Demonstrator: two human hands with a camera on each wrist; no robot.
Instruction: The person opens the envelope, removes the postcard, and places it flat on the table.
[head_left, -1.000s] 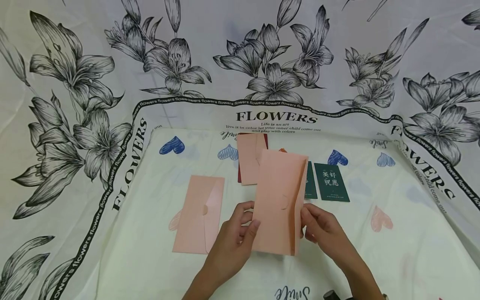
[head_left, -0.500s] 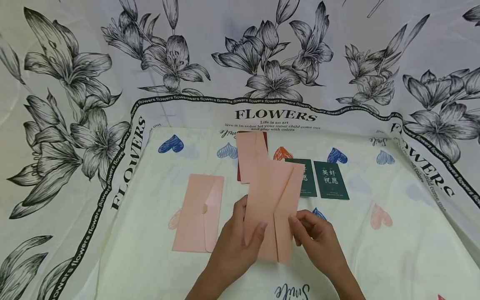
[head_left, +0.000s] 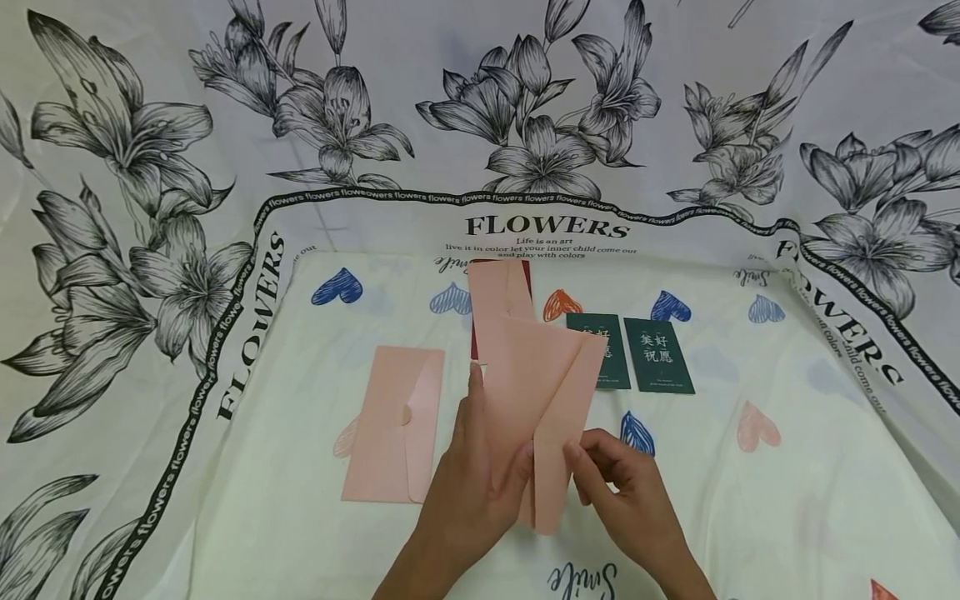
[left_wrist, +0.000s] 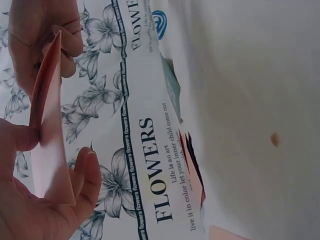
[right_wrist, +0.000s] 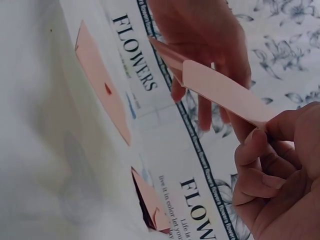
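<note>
My left hand (head_left: 472,475) holds a pink paper envelope (head_left: 517,392) above the table, thumb on its front and fingers behind. At the right edge, my right hand (head_left: 626,492) pinches the envelope's flap between thumb and index finger. The flap slants over the front, with a narrow gap along its edge near the left thumb. Seen end-on in the left wrist view, the envelope (left_wrist: 55,155) is parted between its layers. In the right wrist view the flap (right_wrist: 225,92) runs from the right fingertips toward the left hand (right_wrist: 210,35).
Another pink envelope (head_left: 393,417), its flap tucked under a small tab, lies to the left. Behind the held one lie a pink envelope (head_left: 491,292) and a dark red piece (head_left: 527,279) beneath it. Two green cards (head_left: 660,358) with white characters lie at right on the patterned cloth (head_left: 750,500).
The flap has swung from standing out at the right edge to lying over the envelope's front. The envelope has tilted and moved slightly left and down, with the right hand following its edge.
</note>
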